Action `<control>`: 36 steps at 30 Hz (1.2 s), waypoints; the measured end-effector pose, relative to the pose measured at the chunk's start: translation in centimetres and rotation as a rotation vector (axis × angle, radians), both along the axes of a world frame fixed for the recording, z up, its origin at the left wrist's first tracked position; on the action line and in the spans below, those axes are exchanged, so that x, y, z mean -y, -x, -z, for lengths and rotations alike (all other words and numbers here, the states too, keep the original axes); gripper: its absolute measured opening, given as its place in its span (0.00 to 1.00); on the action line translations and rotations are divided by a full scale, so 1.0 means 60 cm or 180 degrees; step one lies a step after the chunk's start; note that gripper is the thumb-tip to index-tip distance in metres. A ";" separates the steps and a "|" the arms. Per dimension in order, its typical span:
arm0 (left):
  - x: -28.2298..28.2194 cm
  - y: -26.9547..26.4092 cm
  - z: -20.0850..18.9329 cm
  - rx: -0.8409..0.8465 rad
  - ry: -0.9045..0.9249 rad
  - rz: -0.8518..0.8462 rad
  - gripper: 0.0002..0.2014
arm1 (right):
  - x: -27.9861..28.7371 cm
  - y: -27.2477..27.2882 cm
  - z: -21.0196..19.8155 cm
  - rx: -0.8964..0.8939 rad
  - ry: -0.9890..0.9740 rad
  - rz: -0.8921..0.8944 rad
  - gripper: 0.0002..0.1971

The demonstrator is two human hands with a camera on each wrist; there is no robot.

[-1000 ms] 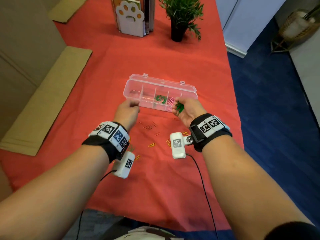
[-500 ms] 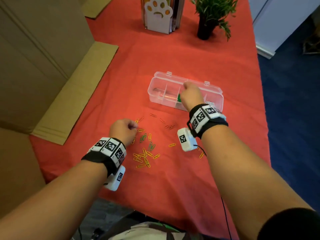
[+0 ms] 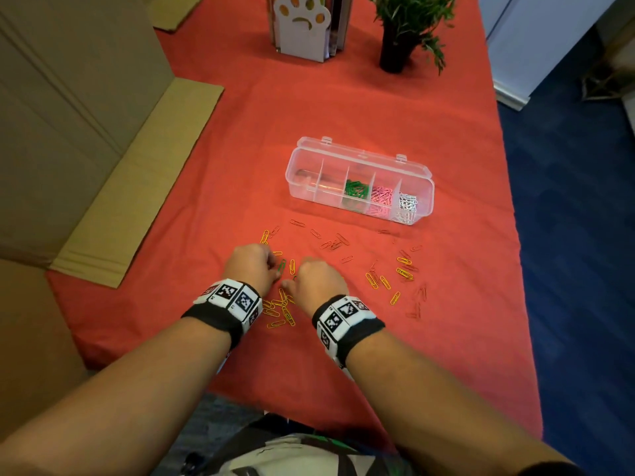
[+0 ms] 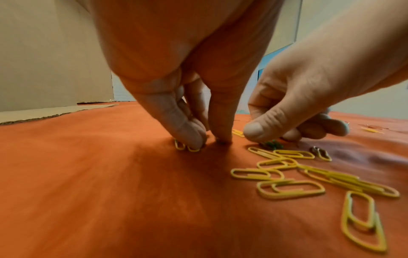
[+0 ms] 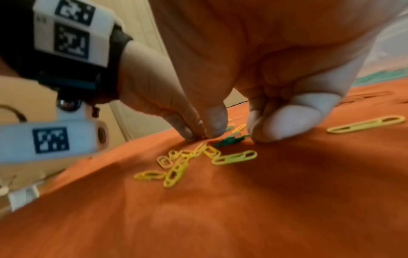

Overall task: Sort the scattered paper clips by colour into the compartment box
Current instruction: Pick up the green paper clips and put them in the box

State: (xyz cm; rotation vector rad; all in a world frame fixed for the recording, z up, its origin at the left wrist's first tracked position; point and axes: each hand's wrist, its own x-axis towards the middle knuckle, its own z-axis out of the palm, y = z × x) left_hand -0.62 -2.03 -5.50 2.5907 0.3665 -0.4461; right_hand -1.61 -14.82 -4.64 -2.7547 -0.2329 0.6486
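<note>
The clear compartment box [image 3: 359, 156] lies open on the red cloth, with green, pink and white clips in its three right compartments. Yellow paper clips [image 3: 280, 309] [image 4: 289, 189] [image 5: 175, 170] and dark red clips [image 3: 338, 241] are scattered in front of it. My left hand [image 3: 253, 266] [image 4: 207, 141] is down on the cloth, its curled fingertips [image 4: 190, 137] pinching at a yellow clip [image 4: 180, 145]. Close beside it, my right hand [image 3: 318, 280] [image 5: 234, 134] pinches a green clip [image 5: 229, 139] [image 4: 271, 144] between thumb and fingers. Another green clip [image 3: 281, 266] lies between the hands.
More yellow clips [image 3: 403, 271] lie to the right. A paw-shaped file holder [image 3: 304, 27] and a potted plant [image 3: 400, 36] stand at the back. Cardboard [image 3: 137, 187] covers the table's left side. The table's right edge [image 3: 512, 214] drops to blue floor.
My right hand has come back from the box to the cloth beside the left hand and closed on a green clip. The left hand has stayed low among the yellow clips.
</note>
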 end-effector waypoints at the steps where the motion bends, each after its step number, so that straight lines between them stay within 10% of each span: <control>1: -0.002 0.000 0.001 -0.0018 0.0011 0.0034 0.09 | -0.001 0.001 0.002 0.0050 -0.0007 -0.0006 0.22; 14: 0.016 0.013 0.007 0.0105 -0.0116 0.0354 0.12 | 0.053 0.009 0.010 -0.0134 0.0047 -0.0138 0.16; 22: -0.008 -0.011 -0.012 0.0089 0.1670 -0.1391 0.13 | 0.093 -0.033 -0.002 -0.1505 -0.2007 0.2031 0.08; 26: -0.034 -0.013 -0.016 -0.0144 0.2093 -0.1999 0.17 | 0.091 -0.025 -0.007 -0.0909 -0.0807 0.0948 0.06; 36: -0.041 0.024 0.008 0.0374 -0.0036 -0.0460 0.11 | 0.062 0.022 0.025 0.0373 0.0251 -0.0498 0.16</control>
